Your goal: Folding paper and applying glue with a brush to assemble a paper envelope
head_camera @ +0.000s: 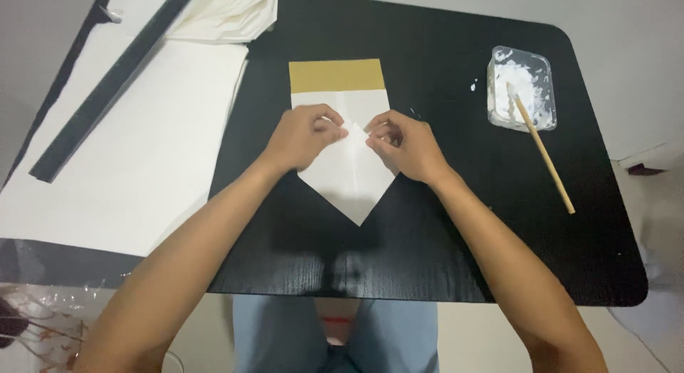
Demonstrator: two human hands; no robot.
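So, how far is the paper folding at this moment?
Done: the folded paper already has its near end shaped into a point, with a centre crease, and a gold band at the far end. In hand: the left hand and right hand pinch the flaps at the middle. Left: the paste tub with its stick stands apart to the right, untouched now.

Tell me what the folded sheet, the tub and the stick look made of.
Folded sheet: matte white paper with a gold band, sharply creased.
Tub: clear, glossy plastic, probably; white paste shows through.
Stick: pale, unvarnished wood, or bamboo.
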